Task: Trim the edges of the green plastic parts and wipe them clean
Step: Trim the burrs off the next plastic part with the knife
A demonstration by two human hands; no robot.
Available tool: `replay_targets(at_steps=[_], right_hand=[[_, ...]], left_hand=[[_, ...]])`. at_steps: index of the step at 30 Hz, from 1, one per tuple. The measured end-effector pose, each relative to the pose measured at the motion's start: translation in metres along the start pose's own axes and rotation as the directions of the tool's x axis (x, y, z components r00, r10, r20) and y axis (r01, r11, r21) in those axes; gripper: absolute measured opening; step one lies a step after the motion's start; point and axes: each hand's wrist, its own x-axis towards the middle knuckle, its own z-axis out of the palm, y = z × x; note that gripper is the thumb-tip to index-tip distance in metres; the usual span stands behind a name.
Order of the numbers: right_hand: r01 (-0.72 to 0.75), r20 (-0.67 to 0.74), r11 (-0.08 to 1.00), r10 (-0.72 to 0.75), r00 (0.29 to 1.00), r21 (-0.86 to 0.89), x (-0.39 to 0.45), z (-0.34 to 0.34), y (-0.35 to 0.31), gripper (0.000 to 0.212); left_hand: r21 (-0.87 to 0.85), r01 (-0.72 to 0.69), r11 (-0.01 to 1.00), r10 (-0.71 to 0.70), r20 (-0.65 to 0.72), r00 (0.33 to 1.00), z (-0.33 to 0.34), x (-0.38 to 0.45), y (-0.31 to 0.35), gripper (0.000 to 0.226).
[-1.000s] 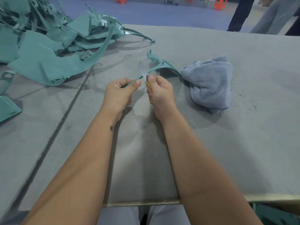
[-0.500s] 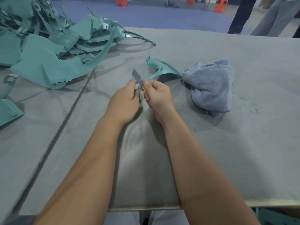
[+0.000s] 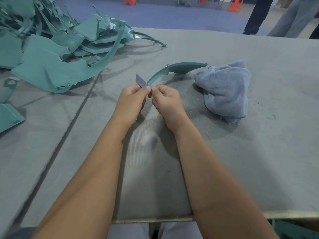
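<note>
Arching up from between the two hands, a curved green plastic part point(image 3: 174, 68) is held above the grey felt table point(image 3: 259, 152), its far end reaching toward a crumpled grey cloth point(image 3: 226, 90) lying just to the right. Its near end is pinched by the curled fingers of the left hand point(image 3: 131, 102). A grey blade point(image 3: 140, 81) with a slanted tip stands out between the two thumbs, and a yellow handle is glimpsed inside the closed fingers of the right hand point(image 3: 166, 102); the blade is judged to be gripped by that hand, though the contact is partly hidden. Trimming of the near edge appears to be in hand, with wiping not yet begun.

Injury is the chief risk: the left thumb sits touching or just beside the blade, so a slip could carry the edge into it. Too deep a bite might gouge the part rather than shave it. Thin shavings are scattered on the felt near the cloth and could be smeared back on during wiping. A heap of green parts point(image 3: 51, 54) lies well apart at the far left.
</note>
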Motion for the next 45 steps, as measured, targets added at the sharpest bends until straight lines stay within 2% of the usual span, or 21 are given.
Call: replay_targets(at_steps=[5,9,16,22,25,29,32,34,36,38,41,45], right_hand=[[-0.007,-0.083,1.000,0.006,0.997,-0.017,0.002,0.004,0.002,0.023],[-0.019,-0.119,1.000,0.018,0.993,-0.002,0.004,0.004,0.001,0.025],[-0.013,-0.199,0.999,0.018,0.980,0.029,0.005,0.003,0.001,0.032],[-0.057,-0.300,0.983,0.109,0.948,0.177,0.007,-0.001,0.001,0.032],[-0.048,-0.356,0.950,0.162,0.920,0.309,0.008,-0.003,0.000,0.032],[-0.025,-0.380,0.951,0.147,0.913,0.309,0.007,-0.004,0.001,0.032],[-0.020,-0.351,0.958,0.124,0.928,0.287,0.007,-0.004,0.002,0.032],[-0.026,-0.322,0.969,0.107,0.941,0.245,0.007,-0.003,0.002,0.031],[-0.026,-0.288,0.976,0.089,0.954,0.216,0.006,-0.002,0.002,0.031],[-0.020,-0.231,0.983,0.063,0.971,0.185,0.005,-0.002,0.002,0.031],[-0.018,-0.129,0.993,0.033,0.991,0.114,0.001,0.000,0.000,0.030],[-0.026,-0.059,0.995,0.032,0.998,0.096,-0.003,0.002,-0.004,0.032]], left_hand=[[0.080,-0.092,0.993,0.098,-0.080,0.992,0.002,0.001,-0.004,0.027],[0.046,-0.088,0.995,0.092,-0.100,0.991,0.003,-0.001,-0.002,0.019],[0.139,-0.027,0.990,0.046,-0.135,0.990,0.001,0.004,-0.006,0.031],[0.139,-0.024,0.990,0.043,-0.136,0.990,0.000,0.003,-0.006,0.033],[0.141,-0.030,0.990,0.048,-0.127,0.991,0.000,0.001,-0.007,0.033],[0.146,-0.047,0.988,0.063,-0.106,0.992,-0.002,0.001,-0.007,0.033],[0.284,-0.066,0.957,0.101,-0.113,0.988,-0.007,0.000,-0.008,0.034],[0.480,-0.084,0.873,0.168,-0.135,0.976,-0.010,0.001,-0.009,0.036],[0.574,-0.122,0.810,0.237,-0.130,0.963,-0.011,0.004,-0.008,0.032],[0.525,-0.153,0.837,0.233,-0.090,0.968,-0.010,0.007,-0.008,0.020],[0.411,-0.169,0.896,0.204,-0.042,0.978,-0.010,0.005,-0.006,0.037],[0.411,-0.185,0.893,0.232,-0.066,0.970,-0.008,0.004,-0.001,0.033]])
